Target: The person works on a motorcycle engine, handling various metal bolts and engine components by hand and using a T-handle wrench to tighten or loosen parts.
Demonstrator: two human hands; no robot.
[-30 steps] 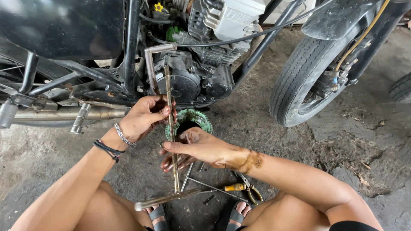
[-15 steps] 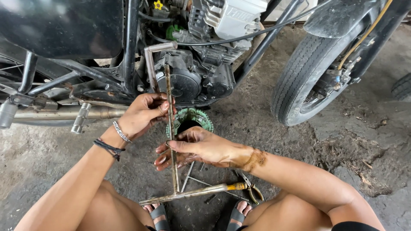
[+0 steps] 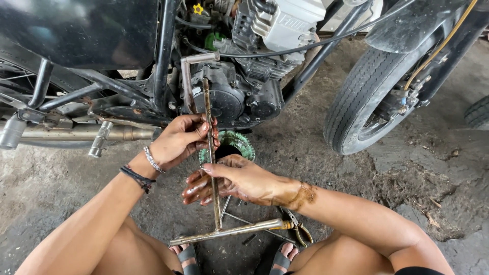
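A long T-handle wrench (image 3: 216, 203) runs from its crossbar near my feet up toward the motorcycle engine (image 3: 239, 97). My left hand (image 3: 183, 138) is closed around the upper part of the shaft, just below the engine case. Lower down, my right hand (image 3: 229, 178), smeared with brown grease, pinches the shaft between its fingers. A green funnel-like ring (image 3: 235, 143) lies on the floor behind my right hand, partly hidden.
The motorcycle's front tyre (image 3: 367, 102) stands at the right, the exhaust pipe (image 3: 71, 133) at the left and a footpeg (image 3: 99, 138) beside it. Pliers with yellow grips (image 3: 298, 230) and thin metal rods (image 3: 249, 220) lie by my sandalled feet on the stained concrete floor (image 3: 407, 178).
The wrench's crossbar has turned a little and its tip sits closer to the engine. Both hands kept their hold on the shaft, with my right hand's fingers shifting slightly.
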